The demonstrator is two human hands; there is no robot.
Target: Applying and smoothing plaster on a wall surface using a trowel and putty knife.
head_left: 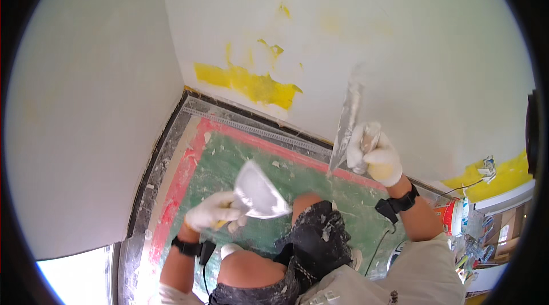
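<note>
My left hand (214,212), in a white work glove, grips a wide putty knife (260,192) in front of my knees. Its broad metal blade is tilted up and looks pale and shiny. On the right, my gloved right hand (377,156) is closed round the handle of a long steel plastering trowel (347,119). The trowel's blade is held edge-on at the wall (412,76), low down; whether it touches is hard to tell. Left of the trowel, bare yellow patches (246,85) show through the white wall surface.
A side wall (91,105) meets the facing wall at a corner. Dusty green floor covering (217,159) with a red border lies under me, with scattered crumbs. At right are a red-and-white bucket (452,216), wires from a wall opening (488,169) and clutter.
</note>
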